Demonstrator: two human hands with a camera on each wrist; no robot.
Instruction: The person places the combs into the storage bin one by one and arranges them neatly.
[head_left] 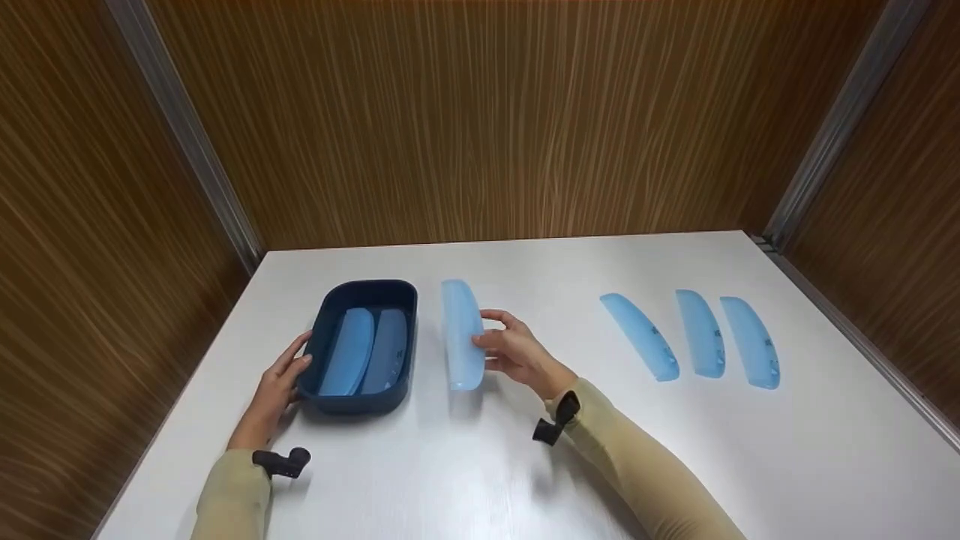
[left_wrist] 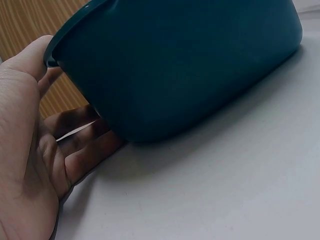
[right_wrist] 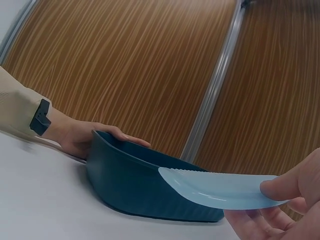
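Note:
My left hand (head_left: 275, 388) grips the near left side of a dark blue plastic bin (head_left: 356, 405), thumb at the rim, fingers against its outer wall. Inside the bin, two curved blue pieces lie side by side, a brighter left piece (head_left: 350, 352) and a duller right piece (head_left: 384, 351). Just right of the bin, my right hand (head_left: 517, 352) pinches a translucent light-blue curved plastic piece (head_left: 461, 337) between thumb and fingers. In the right wrist view this held piece (right_wrist: 215, 190) shows fine teeth along its upper edge and overlaps the bin (right_wrist: 135, 180).
Three similar blue curved pieces lie on the white table (head_left: 540, 270) at the right: a slanted left piece (head_left: 641, 337), a middle piece (head_left: 701, 334) and a right piece (head_left: 751, 343). Wood-grain panels (head_left: 480, 120) stand behind and at both sides.

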